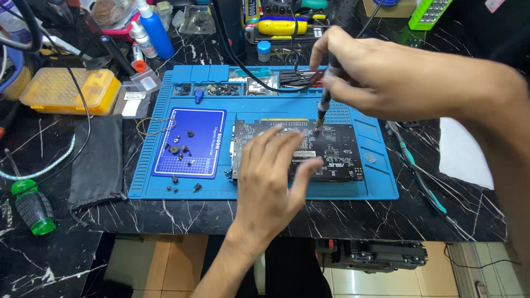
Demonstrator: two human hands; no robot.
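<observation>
Two hands are working over one black circuit board [331, 149], which is lying flat on the blue work mat [381, 187] in the middle of the dark marbled desk [165, 215], its long axis running left to right across the view. The right hand [375, 72] is reaching in from the upper right, its grip clamped together on a slim screwdriver [326, 102] that is tilting slightly, handle up and tip down. The tip is touching the board near its far edge, right of centre, so the board is lying straight below this grip. The left hand [270, 176] is coming up from the near side and resting on the board's near left part, fingers spread apart and pressing flat rather than closing round anything. The right hand is the one nearer the point of contact; the left is sitting just beside it, toward the person. Small dark screws [182, 149] are lying on a darker blue pad [190, 143] to the left, well apart from both hands.
</observation>
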